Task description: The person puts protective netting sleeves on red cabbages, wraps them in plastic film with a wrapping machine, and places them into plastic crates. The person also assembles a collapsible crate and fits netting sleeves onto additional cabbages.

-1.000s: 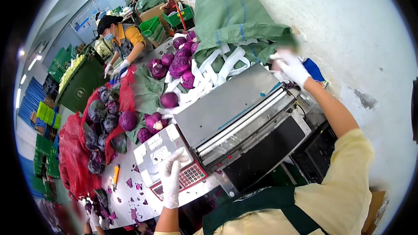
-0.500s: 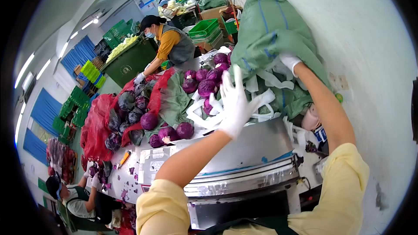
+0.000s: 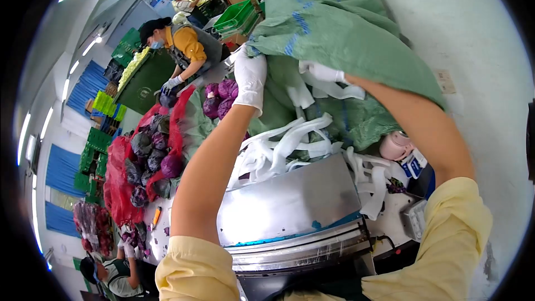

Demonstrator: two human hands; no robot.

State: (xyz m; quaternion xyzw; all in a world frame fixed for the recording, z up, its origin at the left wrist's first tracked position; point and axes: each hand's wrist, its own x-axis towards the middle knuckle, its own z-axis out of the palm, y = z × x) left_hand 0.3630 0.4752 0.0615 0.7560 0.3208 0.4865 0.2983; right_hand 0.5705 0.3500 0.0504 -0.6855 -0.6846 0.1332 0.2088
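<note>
A big green woven sack [image 3: 356, 33] with blue stripes leans over the far side of the work surface, its mouth facing me. My left hand [image 3: 249, 81], in a white glove, is closed on the left edge of its mouth. Under the raised flap, my gloved right hand [image 3: 324, 72] has its fingers curled at some white strips [image 3: 301, 96] that hang from the opening; its grip is partly hidden. More white strips [image 3: 284, 145] lie in a tangled heap below the sack, behind a metal panel [image 3: 290, 200]. Purple cabbages [image 3: 225, 89] sit left of my left wrist.
Red net bags [image 3: 120, 178] hold dark-leaved cabbages [image 3: 157, 160] on the left. An orange-handled knife [image 3: 156, 217] lies on the table. One co-worker [image 3: 192, 44] handles a cabbage across from me; another [image 3: 120, 276] is at lower left. A pink container [image 3: 395, 146] stands by my right forearm.
My left hand went from open above the strips to gripping the sack's edge. My right hand moved left under the flap, to the strips. The view has shifted.
</note>
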